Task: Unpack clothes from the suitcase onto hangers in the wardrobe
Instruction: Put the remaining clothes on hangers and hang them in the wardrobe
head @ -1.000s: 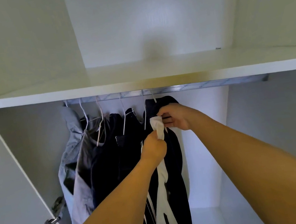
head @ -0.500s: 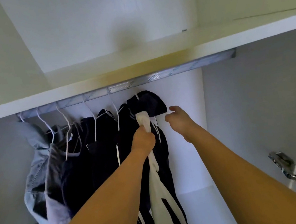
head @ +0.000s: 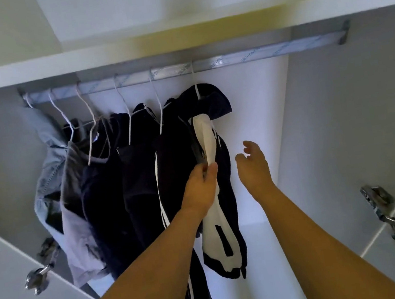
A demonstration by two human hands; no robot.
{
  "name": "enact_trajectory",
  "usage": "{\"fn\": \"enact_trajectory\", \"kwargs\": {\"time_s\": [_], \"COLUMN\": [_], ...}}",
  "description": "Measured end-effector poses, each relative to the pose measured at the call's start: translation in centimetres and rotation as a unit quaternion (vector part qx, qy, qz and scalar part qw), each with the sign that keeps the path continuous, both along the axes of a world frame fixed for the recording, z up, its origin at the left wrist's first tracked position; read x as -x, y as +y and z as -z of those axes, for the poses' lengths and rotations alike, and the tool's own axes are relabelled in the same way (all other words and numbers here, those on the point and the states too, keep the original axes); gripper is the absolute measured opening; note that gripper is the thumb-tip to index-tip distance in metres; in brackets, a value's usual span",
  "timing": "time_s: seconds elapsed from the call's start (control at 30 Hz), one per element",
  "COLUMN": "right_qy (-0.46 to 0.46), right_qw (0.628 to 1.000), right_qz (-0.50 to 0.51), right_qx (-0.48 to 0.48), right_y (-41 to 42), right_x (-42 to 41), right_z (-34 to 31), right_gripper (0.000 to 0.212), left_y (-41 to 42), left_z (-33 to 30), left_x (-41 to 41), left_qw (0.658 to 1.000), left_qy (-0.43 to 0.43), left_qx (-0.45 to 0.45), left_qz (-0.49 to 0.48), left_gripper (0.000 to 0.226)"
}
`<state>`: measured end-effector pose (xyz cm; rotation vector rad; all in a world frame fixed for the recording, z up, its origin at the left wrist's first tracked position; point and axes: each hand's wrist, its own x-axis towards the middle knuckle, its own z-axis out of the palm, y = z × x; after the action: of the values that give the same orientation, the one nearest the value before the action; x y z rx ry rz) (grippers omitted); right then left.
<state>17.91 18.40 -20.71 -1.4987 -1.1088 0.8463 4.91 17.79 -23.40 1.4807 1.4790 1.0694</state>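
A navy and white garment [head: 213,126] hangs on the rightmost white hanger [head: 195,83] from the silver wardrobe rail [head: 241,57]. My left hand [head: 200,187] pinches its white part at about mid height. My right hand [head: 253,164] is just right of the garment, fingers loosely spread, touching nothing. Several other dark and grey clothes [head: 108,178] hang on white hangers to the left. The suitcase is out of view.
A white shelf [head: 323,6] runs above the rail. Open wardrobe doors with metal hinges stand at the left [head: 38,273] and right [head: 388,215]. The rail's right half carries no hangers, and the white wardrobe floor [head: 265,267] shows below.
My right hand has let go of the garment's top and drawn back to the right. My left hand has slid lower along the white part. The view has tilted.
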Motion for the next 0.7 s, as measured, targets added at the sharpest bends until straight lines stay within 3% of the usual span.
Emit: {"fn": "enact_trajectory", "kwargs": {"time_s": [0.13,0.37,0.6,0.7], "right_qy": [-0.016,-0.091,-0.175,-0.205], "right_qw": [0.999,0.99,0.952,0.911], "right_qz": [0.042,0.015,-0.17,-0.28], "right_qx": [0.003,0.104,0.185,0.224], "right_y": [-2.4,-9.5,-14.4,-17.0], "right_x": [1.6,5.4,12.0,16.9], "right_z": [5.0,14.2,18.0,19.5], "right_gripper": [0.045,0.045,0.041,0.046], "left_y": [-3.2,-9.0,-15.6,-20.2], "left_z": [2.8,9.9,13.0,14.1], "left_x": [1.0,5.3,13.0,17.5], "left_qw": [0.996,0.968,0.927,0.905], "left_qy": [-0.061,-0.041,-0.006,-0.013], "left_qx": [0.065,0.244,0.344,0.372], "left_qz": [-0.01,-0.05,-0.148,-0.208], "left_gripper": [0.041,0.038,0.047,0.05]}}
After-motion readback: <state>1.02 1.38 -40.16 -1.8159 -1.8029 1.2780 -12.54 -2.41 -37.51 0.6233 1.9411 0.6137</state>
